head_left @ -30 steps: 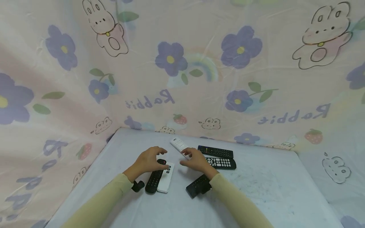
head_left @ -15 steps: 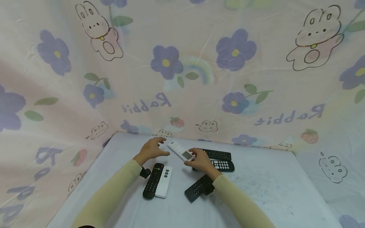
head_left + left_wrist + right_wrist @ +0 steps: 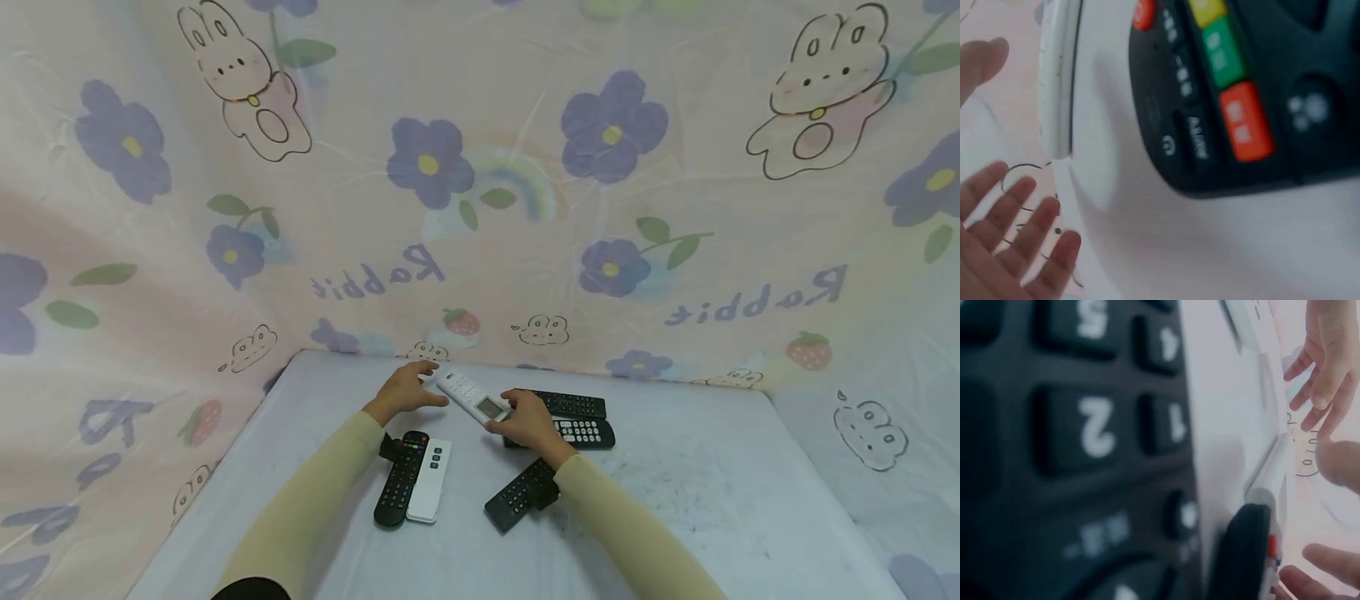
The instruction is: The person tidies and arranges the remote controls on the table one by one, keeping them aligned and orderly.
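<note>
Near the back of the table (image 3: 675, 483), showing a white display remote (image 3: 467, 394) lying aslant between the left hand (image 3: 401, 392) and the right hand (image 3: 531, 422). At its left end, showing left fingers parted in a loose curve and holding nothing. At its display end, showing right fingers and thumb likewise spread, with the cloth backdrop (image 3: 1311, 515) visible between them in the right wrist view; not clearly touching the casing. Just beside the right hand, showing a slim black remote (image 3: 573, 406) and a white-keyed black remote (image 3: 587, 432), both partly hidden. Nearer the front, showing a long black remote (image 3: 400, 483) lying beside a plain white remote (image 3: 429, 483), and a short black remote (image 3: 513, 502) lying by the right wrist. Judging from this layout, probably calling for a light hold at both ends: setting thumbs on the near long edge and fingers on the far one, sparing the keys and the display. Closing both sides evenly, so as not to skew the remote. Angling the right fingers away from the white-keyed neighbour, for fear of nudging it. Carrying both wrists clear of the remotes below.
</note>
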`<action>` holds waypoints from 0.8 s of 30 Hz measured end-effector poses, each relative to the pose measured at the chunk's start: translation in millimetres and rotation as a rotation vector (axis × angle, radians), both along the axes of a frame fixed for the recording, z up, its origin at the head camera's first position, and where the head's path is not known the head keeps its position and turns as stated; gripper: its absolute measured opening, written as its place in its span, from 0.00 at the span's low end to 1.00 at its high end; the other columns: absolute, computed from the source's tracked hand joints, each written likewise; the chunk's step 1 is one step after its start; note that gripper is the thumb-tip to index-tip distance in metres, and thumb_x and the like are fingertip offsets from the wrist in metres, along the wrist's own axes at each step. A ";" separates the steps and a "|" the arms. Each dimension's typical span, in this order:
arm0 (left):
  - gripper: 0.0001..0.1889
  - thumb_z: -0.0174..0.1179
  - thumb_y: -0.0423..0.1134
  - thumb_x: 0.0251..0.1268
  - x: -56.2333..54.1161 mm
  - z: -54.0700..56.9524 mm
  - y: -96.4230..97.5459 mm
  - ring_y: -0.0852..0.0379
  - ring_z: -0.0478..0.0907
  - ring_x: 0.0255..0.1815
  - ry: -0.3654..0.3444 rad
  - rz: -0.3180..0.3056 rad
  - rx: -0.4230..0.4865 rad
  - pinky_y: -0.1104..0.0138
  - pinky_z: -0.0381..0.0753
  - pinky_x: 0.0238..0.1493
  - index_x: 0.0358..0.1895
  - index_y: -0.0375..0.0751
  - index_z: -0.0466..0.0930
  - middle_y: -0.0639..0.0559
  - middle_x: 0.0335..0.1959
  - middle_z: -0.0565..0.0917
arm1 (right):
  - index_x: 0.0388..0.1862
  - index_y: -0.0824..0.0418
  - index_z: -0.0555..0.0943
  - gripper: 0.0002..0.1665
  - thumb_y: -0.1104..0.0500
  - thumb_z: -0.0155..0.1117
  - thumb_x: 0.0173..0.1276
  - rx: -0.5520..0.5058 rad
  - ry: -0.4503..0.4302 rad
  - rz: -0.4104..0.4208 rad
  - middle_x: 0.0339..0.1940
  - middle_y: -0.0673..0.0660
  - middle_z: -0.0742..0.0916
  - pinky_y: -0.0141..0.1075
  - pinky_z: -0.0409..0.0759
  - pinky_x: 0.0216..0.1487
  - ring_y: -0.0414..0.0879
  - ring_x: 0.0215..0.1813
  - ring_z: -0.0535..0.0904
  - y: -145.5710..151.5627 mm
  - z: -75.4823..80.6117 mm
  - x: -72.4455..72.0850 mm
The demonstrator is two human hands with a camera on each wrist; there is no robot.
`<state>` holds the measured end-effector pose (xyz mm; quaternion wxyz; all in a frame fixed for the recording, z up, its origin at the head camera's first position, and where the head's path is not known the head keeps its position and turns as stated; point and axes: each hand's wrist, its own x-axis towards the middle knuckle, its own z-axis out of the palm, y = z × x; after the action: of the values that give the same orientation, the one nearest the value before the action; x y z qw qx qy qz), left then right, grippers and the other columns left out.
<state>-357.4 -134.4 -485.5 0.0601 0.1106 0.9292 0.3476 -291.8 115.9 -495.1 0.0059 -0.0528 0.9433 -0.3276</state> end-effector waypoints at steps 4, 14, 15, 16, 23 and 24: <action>0.42 0.75 0.47 0.47 -6.6 -3.1 3.7 0.42 0.72 0.64 -0.029 -0.063 0.037 0.51 0.76 0.59 0.68 0.45 0.68 0.44 0.66 0.73 | 0.61 0.61 0.76 0.43 0.42 0.75 0.50 0.046 -0.013 -0.001 0.54 0.59 0.84 0.45 0.78 0.55 0.49 0.51 0.79 0.4 -3.0 -2.3; 0.42 0.74 0.44 0.48 -21.2 -10.2 11.3 0.43 0.73 0.63 -0.058 -0.080 0.022 0.53 0.76 0.60 0.69 0.43 0.67 0.42 0.66 0.73 | 0.61 0.62 0.76 0.43 0.44 0.76 0.49 0.082 0.001 0.031 0.53 0.58 0.84 0.43 0.79 0.52 0.47 0.48 0.80 -3.5 -11.4 -9.8; 0.42 0.74 0.44 0.48 -21.3 -10.2 12.1 0.43 0.73 0.63 -0.065 -0.077 0.022 0.53 0.76 0.60 0.69 0.43 0.67 0.42 0.66 0.73 | 0.61 0.63 0.76 0.43 0.44 0.77 0.49 0.088 0.000 0.031 0.52 0.58 0.84 0.43 0.80 0.51 0.47 0.47 0.80 -4.2 -11.4 -10.1; 0.42 0.74 0.44 0.48 -21.4 -10.0 12.9 0.43 0.73 0.63 -0.071 -0.077 0.023 0.53 0.76 0.59 0.69 0.43 0.66 0.42 0.66 0.73 | 0.61 0.63 0.76 0.43 0.45 0.77 0.48 0.092 -0.002 0.031 0.51 0.59 0.85 0.43 0.80 0.50 0.47 0.46 0.80 -4.8 -11.0 -10.2; 0.43 0.75 0.42 0.48 -21.6 -9.9 18.5 0.44 0.74 0.62 -0.090 -0.094 0.025 0.56 0.75 0.60 0.70 0.43 0.66 0.41 0.66 0.73 | 0.59 0.64 0.77 0.42 0.46 0.78 0.48 0.119 -0.042 0.028 0.48 0.58 0.85 0.41 0.80 0.48 0.46 0.43 0.79 -7.0 -7.9 -11.4; 0.43 0.75 0.42 0.48 -22.0 -10.3 19.0 0.44 0.74 0.62 -0.091 -0.096 0.025 0.56 0.75 0.61 0.70 0.43 0.65 0.42 0.66 0.73 | 0.59 0.64 0.77 0.42 0.45 0.78 0.48 0.124 -0.046 0.028 0.48 0.58 0.85 0.41 0.80 0.48 0.46 0.43 0.79 -7.1 -8.5 -12.1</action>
<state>-379.4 -115.4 -495.8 0.1176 0.1396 0.9147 0.3604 -304.0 108.8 -503.7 0.0353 -0.0579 0.9607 -0.2693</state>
